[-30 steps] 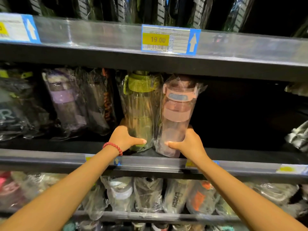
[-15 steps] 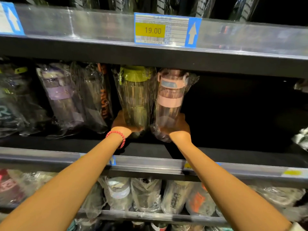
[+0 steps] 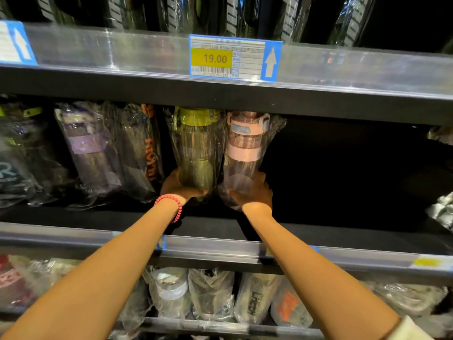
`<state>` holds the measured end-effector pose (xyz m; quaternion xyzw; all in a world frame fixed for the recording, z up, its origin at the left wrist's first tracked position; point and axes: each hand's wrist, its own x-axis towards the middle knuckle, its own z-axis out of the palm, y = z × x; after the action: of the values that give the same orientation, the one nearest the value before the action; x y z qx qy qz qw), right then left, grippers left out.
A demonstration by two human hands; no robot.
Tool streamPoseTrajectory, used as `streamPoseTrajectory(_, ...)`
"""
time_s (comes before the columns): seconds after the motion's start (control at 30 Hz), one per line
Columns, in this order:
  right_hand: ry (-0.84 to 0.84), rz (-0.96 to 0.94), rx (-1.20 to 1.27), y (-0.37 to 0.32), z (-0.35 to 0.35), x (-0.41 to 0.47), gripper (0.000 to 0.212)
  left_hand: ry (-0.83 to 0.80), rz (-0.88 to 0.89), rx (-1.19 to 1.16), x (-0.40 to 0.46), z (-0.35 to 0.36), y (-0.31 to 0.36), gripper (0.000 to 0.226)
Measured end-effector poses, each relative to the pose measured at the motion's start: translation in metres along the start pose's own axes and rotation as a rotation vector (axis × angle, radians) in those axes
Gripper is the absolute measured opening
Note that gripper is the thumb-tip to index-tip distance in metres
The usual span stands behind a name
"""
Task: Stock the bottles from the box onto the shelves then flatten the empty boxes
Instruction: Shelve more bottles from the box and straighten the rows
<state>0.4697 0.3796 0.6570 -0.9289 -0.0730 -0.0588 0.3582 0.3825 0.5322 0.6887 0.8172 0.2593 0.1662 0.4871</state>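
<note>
Two plastic-wrapped bottles stand side by side deep on the middle shelf [image 3: 220, 249]. The green-lidded bottle [image 3: 196, 148] is gripped at its base by my left hand [image 3: 176, 186], which wears a red bead bracelet. The pink-lidded clear bottle [image 3: 242, 153] is gripped at its base by my right hand [image 3: 255, 195]. Both bottles are upright and touch each other, their lids just under the upper shelf. No box is in view.
Wrapped bottles [image 3: 93, 148] fill the middle shelf left of my hands; the space to the right is dark. The upper shelf rail carries a 19.00 price tag [image 3: 234, 58]. More wrapped bottles [image 3: 210, 295] sit on the lower shelf. A wrapped item [image 3: 441, 212] shows at the right edge.
Both hands have pushed the two bottles from the shelf's front edge further back into the shelf, keeping their grip on the bases.
</note>
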Motion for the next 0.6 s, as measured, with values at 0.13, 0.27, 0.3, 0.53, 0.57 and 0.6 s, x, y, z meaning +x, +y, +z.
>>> streamPoseTrajectory(0.13,-0.028,0.028,0.055,0.000,-0.006,-0.001,0.088,0.006,-0.017,0.075,-0.008,0.000,0.008,0.076)
streamPoseTrajectory(0.27,0.041,-0.011,0.230,0.003,-0.027,-0.017,0.062,0.068,-0.003,0.047,-0.022,-0.010,0.007,0.050)
streamPoseTrajectory(0.3,0.096,-0.044,0.308,0.004,-0.035,-0.027,0.051,0.099,-0.022,0.027,-0.029,-0.015,0.003,0.041)
streamPoseTrajectory(0.53,-0.189,-0.374,0.641,-0.035,-0.031,-0.124,0.026,0.228,0.051,-0.418,-0.104,-0.092,-0.059,0.058)
streamPoseTrajectory(0.57,-0.289,-0.405,0.659,-0.045,-0.020,-0.136,0.028,0.271,0.035,-0.446,-0.116,-0.105,-0.073,0.055)
streamPoseTrajectory(0.6,-0.391,-0.430,0.662,-0.056,-0.006,-0.148,0.028,0.320,0.013,-0.466,-0.127,-0.120,-0.088,0.053)
